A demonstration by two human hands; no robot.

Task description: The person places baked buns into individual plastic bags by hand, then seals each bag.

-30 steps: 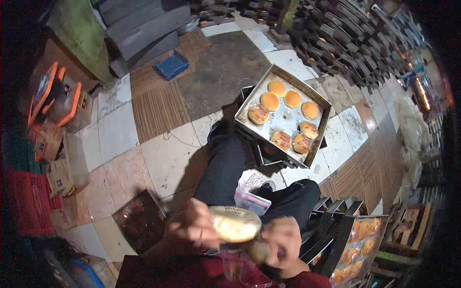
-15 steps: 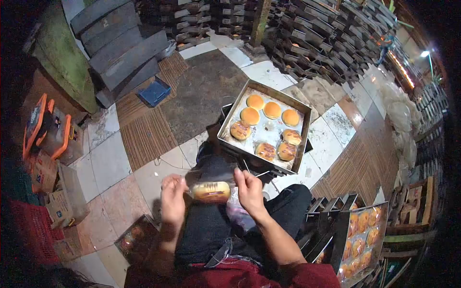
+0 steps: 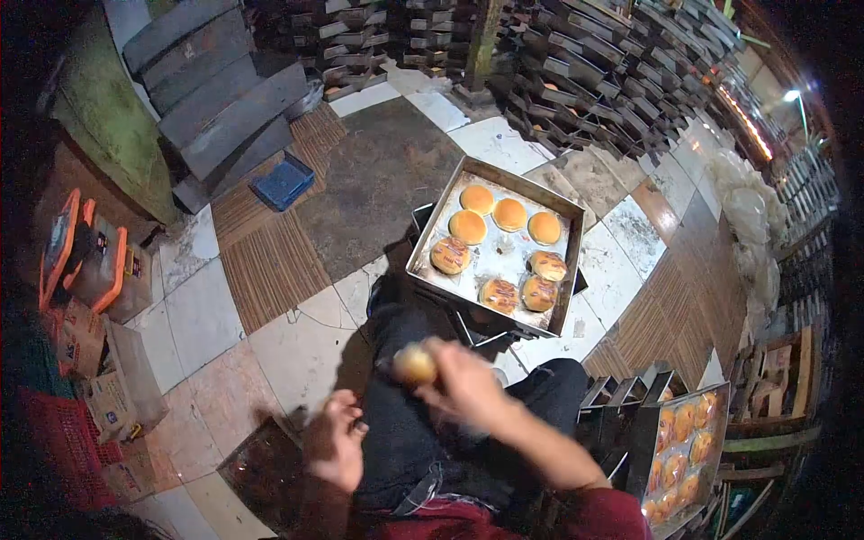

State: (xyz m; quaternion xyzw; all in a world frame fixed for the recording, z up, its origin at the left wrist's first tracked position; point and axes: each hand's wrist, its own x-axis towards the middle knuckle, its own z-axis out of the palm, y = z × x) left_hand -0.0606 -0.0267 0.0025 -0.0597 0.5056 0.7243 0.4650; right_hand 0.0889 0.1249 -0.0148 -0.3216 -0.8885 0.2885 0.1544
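Note:
My right hand (image 3: pixel 463 382) is closed on a bun (image 3: pixel 415 364) above my lap; both are blurred by motion. To its left, my left hand (image 3: pixel 337 444) has its fingers apart and slightly curled, holding nothing. Beyond my knees a metal tray (image 3: pixel 576 270) holds several buns. The ones at its back, such as this plain bun (image 3: pixel 509 214), have smooth golden tops. Nearer buns, like this striped bun (image 3: pixel 451 256), carry dark stripes.
At the lower right stands another tray (image 3: pixel 719 432) of wrapped buns. A blue plastic basket (image 3: pixel 283 182) lies on the floor. Orange-edged boxes (image 3: pixel 112 270), cartons (image 3: pixel 108 405) and a red crate (image 3: pixel 67 441) are at the left. Stacked trays (image 3: pixel 585 81) line the back.
The wrapped bun, earlier stretched between both hands, is now at my right hand alone, which has moved left. My left hand has let go, opened and moved down toward me.

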